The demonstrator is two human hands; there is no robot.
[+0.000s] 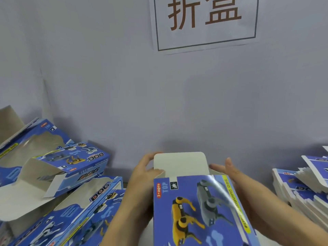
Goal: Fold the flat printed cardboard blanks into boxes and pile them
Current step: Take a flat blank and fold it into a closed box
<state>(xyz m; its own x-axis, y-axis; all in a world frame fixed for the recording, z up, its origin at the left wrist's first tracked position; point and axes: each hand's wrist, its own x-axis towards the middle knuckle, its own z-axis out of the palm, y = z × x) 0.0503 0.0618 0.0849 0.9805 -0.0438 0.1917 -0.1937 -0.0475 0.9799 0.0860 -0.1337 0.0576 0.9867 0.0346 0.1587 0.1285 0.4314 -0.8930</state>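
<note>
- Box in hand (200, 208): blue printed carton, centre foreground, far-end white tuck flap (180, 164) standing upright and not yet tucked.
- Left hand (143, 172): curled round the far-left corner of the box in hand, fingertips behind the flap.
- Right hand (232, 172): fingers nearly straight, laid flat along the box's right wall; no curled grip visible.
- Pile of folded boxes (71, 174): left of the box in hand, several ends open.
- Stack of flat blanks (301, 185): right of the box in hand.
- Risks, as judged: flap creased off its score line if pushed unevenly; side walls buckling under squeeze; box slipping from the flat right palm; loose pile sliding when topped.
</note>
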